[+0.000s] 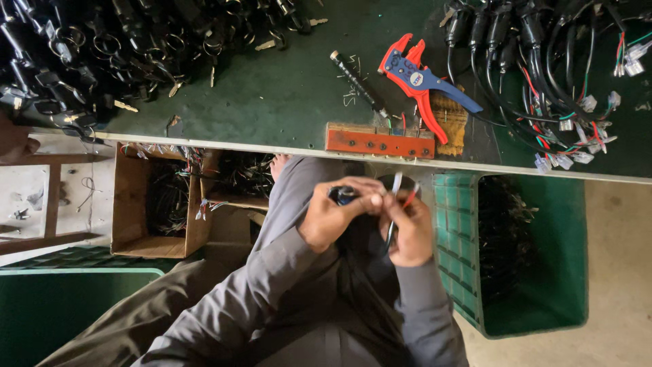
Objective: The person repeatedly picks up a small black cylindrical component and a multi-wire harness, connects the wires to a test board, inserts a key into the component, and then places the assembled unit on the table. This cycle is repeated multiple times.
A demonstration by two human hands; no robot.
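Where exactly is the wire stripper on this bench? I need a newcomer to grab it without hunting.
Start at the green bench top and find the orange wooden block on its near edge. The wire stripper lies just beyond the block's right end, between a black screwdriver-like tool and the bundled harnesses. It alone has a blue body with red jaws and handles.

Both hands meet over the lap — left hand (333, 216) curled, right hand (409, 230) pinching — grey sleeves bent inward.

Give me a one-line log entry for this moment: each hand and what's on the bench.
left hand: holds black part | right hand: pinches wires | bench: wire stripper, red block | both hands over lap
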